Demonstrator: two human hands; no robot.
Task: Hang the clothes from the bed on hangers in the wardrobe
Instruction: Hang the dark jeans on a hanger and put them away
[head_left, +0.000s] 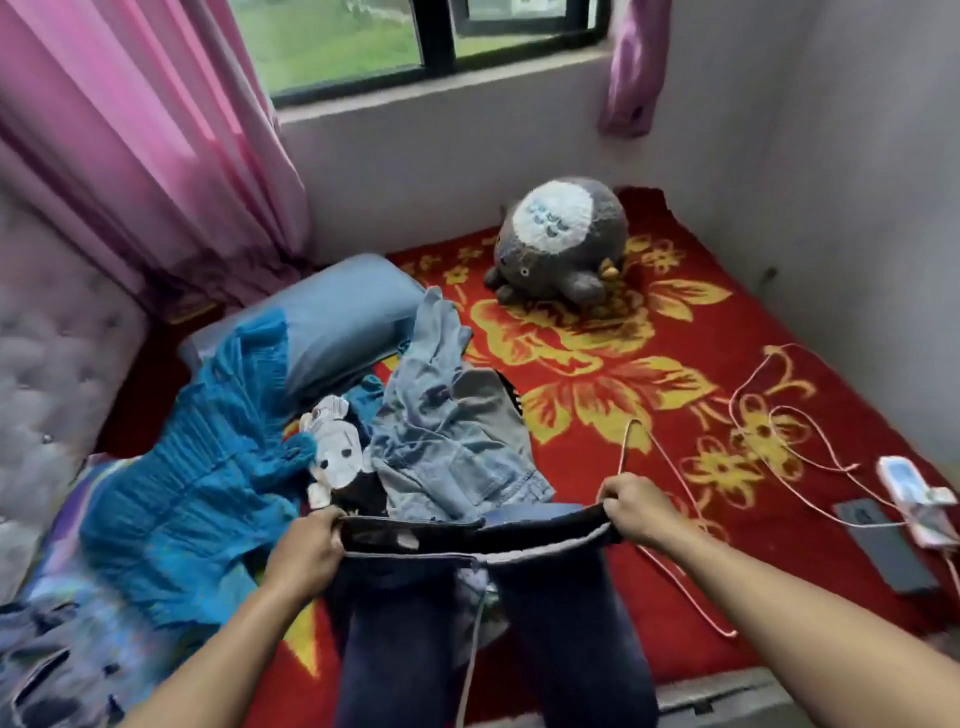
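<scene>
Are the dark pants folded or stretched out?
Stretched out: left hand and right hand pull the dark pants wide, legs hanging.

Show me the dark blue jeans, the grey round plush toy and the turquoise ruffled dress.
dark blue jeans (566, 634): head view, on one hanging leg.
grey round plush toy (553, 221): head view, on its white patch.
turquoise ruffled dress (171, 499): head view, on its gathered middle.

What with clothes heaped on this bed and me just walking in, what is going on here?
A person holds dark navy trousers stretched out by the waistband, with the left hand and right hand gripping either end. A thin pink wire hanger sits close by the right hand. A teal ruffled dress and a light blue denim garment lie heaped on the red floral blanket.
</scene>
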